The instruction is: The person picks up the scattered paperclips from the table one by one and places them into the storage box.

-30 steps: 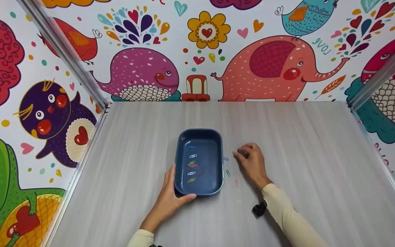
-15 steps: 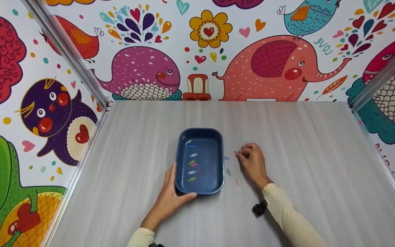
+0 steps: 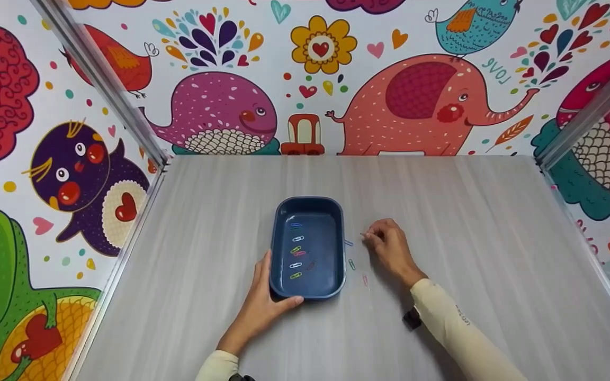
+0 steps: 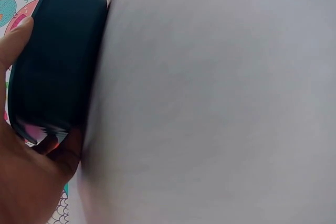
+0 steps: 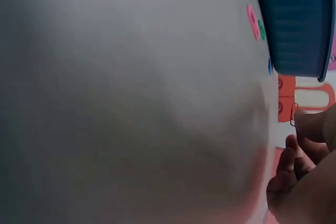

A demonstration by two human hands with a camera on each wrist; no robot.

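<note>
A dark blue rectangular tray stands on the table, with several coloured paper clips lying in its left half. My left hand grips its near left corner, thumb at the front rim and fingers along the left side. To the right of the tray, my right hand pinches a paper clip between thumb and fingertip; its colour is hard to tell. On the table between tray and right hand lie a blue paper clip, a green paper clip and a pink paper clip.
The pale wood-look table is bounded by a printed wall at the back and similar panels at both sides. Metal posts stand at the back corners. A black strap device sits at the right wrist.
My right wrist and forearm have shifted slightly right, and the hand has turned a little with the paper clip still pinched. The left hand and the tray hold their place.
</note>
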